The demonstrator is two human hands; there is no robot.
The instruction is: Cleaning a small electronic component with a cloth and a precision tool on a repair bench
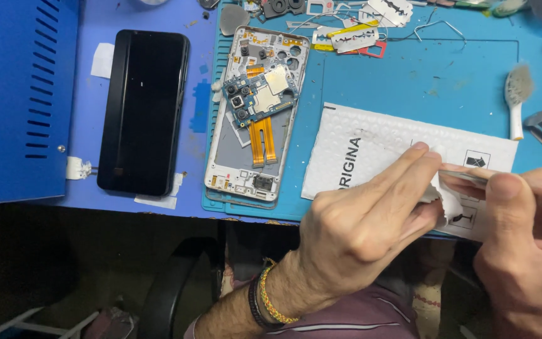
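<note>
**Wiping a thin metal piece over the bench**

We see our left hand [362, 216] pinching a small white cloth [441, 201] between thumb and fingers, pressed against a thin flat metal piece [465, 176]. Our right hand [525, 232] grips that metal piece from the other side, thumb on top. Both hands hover at the near edge of the bench [409, 81], just above a white padded envelope [346, 157] lying on the blue mat.

To the left of the envelope lies an opened phone frame [236, 157], its circuit board [258, 94] and orange ribbon cables [262, 141] showing. Further left, a black phone screen [143, 110] lies flat beside a blue metal box [20, 94]. A white brush [517, 94] rests to the right of the envelope, and loose small parts and razor blades [356, 37] lie scattered along the far edge. We wear a black band and a yellow beaded bracelet [270, 301] on the left wrist.
</note>
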